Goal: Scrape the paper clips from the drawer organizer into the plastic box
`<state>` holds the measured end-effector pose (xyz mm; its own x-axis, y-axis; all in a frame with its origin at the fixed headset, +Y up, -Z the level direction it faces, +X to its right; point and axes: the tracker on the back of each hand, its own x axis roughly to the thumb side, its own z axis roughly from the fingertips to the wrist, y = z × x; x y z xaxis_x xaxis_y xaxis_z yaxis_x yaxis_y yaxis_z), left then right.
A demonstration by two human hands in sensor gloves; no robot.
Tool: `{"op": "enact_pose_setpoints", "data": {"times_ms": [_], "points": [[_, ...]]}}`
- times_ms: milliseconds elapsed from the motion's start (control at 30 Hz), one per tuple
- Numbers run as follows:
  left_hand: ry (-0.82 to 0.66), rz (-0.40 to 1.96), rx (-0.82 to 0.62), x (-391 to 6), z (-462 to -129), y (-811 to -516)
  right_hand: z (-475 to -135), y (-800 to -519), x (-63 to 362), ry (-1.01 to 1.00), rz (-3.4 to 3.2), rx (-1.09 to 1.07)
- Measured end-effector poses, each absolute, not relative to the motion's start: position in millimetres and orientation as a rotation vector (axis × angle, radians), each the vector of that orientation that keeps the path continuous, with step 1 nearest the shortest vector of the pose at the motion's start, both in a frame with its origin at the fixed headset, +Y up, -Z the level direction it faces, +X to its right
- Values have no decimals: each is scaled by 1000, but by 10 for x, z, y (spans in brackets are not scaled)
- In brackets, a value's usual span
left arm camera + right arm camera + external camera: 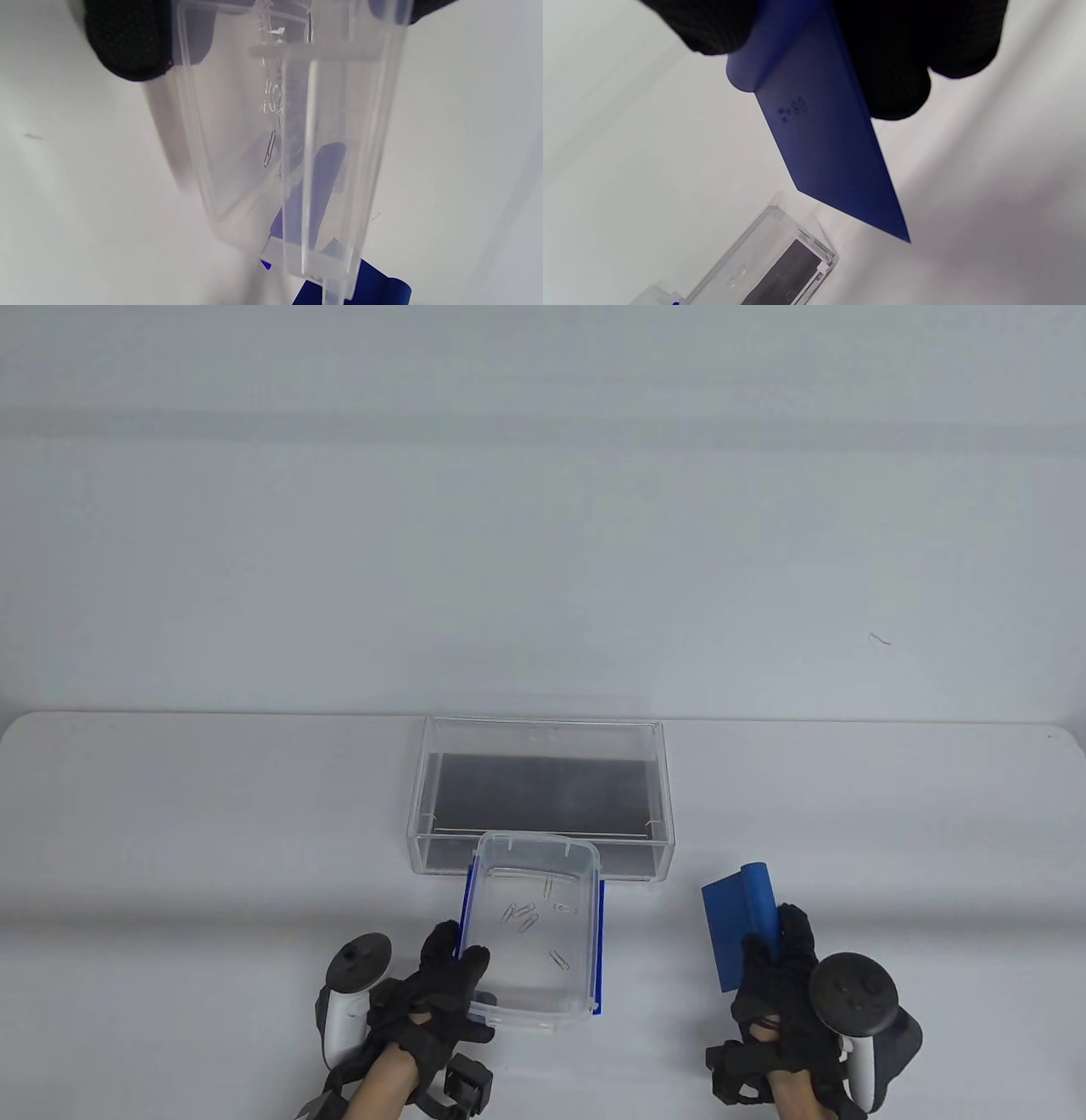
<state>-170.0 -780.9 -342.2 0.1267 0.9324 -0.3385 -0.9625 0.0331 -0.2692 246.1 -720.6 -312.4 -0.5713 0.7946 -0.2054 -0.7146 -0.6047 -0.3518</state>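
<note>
Where the paper clips [533,918] are concerned, several are seen lying loose on the floor of the plastic box [533,937] in the table view, none visible in the drawer organizer [543,793]. The box is held at its near-left corner, w/ its far end overlapping the organizer's front wall. Blue side clasps [600,950] are noted along both long edges of the box. The organizer, clear-walled w/ a dark base, sits on the white table [212,831] just behind the box.

Left wrist view: the box [292,140] is seen from below/side, approx. end-on; only one clip [269,153] is made out through the wall, plus embossed marks not shown in the table view. Right wrist view: the blue scraper [825,140] is shown blade-down, embossed marks on its face, w/ one corner of the organizer [780,262] beneath; clips not resolved there.

Left hand [437,988]: closed around the box's corner, thumb over the rim, fingers [127,38] against the outer wall. Right hand [776,984]: closed on the scraper's [742,925] handle end, to the right of box and organizer, apart from both; whether the blade touches the table cannot be told.
</note>
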Motion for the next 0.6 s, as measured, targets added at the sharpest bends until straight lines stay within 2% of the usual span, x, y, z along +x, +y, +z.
{"op": "enact_pose_setpoints", "data": {"times_ms": [200,267,433,600], "points": [[58,1523,-430,-1852,-3468,-7584,-3112,-7220,2466,-283,2187,-423],[75,1544,-366,-1990,-3494,-7450,-3114,-7218,2462,-280,2186,-415],[184,1435,-152,-2588,-3566,-7125,-3130,-7215,2453,-287,2220,-388],[329,1296,-41,-3199,-3572,-7002,-3149,-7205,2447,-297,2239,-371]]}}
